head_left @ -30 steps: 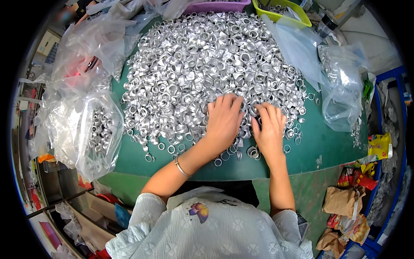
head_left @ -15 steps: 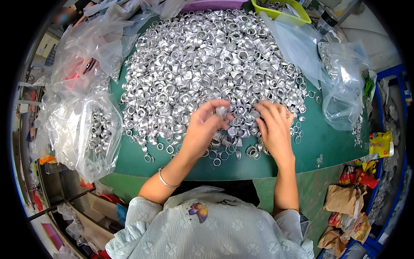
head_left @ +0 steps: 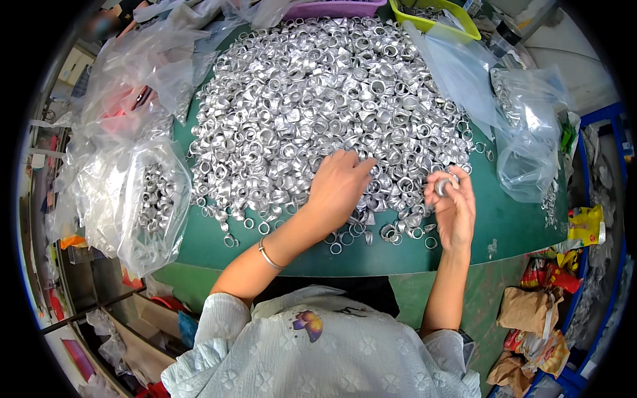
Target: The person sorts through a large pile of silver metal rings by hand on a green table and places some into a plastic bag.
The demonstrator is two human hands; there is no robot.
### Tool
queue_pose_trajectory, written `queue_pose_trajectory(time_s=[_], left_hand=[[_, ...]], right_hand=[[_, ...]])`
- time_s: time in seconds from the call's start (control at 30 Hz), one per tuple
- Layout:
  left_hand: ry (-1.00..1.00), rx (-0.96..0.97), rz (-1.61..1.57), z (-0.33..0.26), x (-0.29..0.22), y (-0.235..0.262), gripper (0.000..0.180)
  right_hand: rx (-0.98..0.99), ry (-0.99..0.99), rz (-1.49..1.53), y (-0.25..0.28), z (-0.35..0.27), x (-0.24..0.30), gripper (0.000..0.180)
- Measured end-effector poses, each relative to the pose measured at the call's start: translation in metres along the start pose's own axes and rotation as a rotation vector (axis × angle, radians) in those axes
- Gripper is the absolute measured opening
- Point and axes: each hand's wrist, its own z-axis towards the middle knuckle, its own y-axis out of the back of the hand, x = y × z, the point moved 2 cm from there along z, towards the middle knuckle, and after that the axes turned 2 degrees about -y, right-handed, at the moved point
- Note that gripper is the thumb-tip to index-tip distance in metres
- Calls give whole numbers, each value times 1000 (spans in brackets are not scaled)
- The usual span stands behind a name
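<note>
A large heap of silver-coloured metal rings (head_left: 318, 86) covers much of the green table (head_left: 219, 255). My left hand (head_left: 340, 186), a bangle on its wrist, lies back up over the near part of the heap. Its fingers curl down among the rings; the tips are hidden, so what they pinch cannot be made out. Off the heap's right edge, my right hand (head_left: 456, 212) is turned palm up, its fingers closed on a single ring (head_left: 442, 188). Several loose rings (head_left: 345, 237) lie on the table between my forearms.
Clear plastic bags, one holding rings (head_left: 156, 199), stand at the left. Another clear bag (head_left: 527, 166) lies at the right. A purple basket (head_left: 332, 9) and a yellow-green basket (head_left: 464, 23) sit beyond the heap. Blue shelving (head_left: 620, 132) and paper packages (head_left: 527, 310) are beside the table.
My left hand, earlier raised with a ring in its fingers, has turned palm down onto the heap. The right hand has moved right off the rings and turned up, holding a ring.
</note>
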Motion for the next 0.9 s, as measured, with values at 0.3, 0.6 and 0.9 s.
queue_pose_trajectory(time_s=[0.3, 0.6, 0.9], left_hand=[[-12, 138, 71, -7, 5, 0, 12], [12, 47, 29, -23, 2, 13, 23], [-145, 133, 177, 9, 10, -10, 13]], right_hand=[[-28, 484, -1528, -40, 4, -34, 8], [96, 473, -1638, -44, -8, -19, 18], [20, -132, -399, -3, -5, -2, 15]])
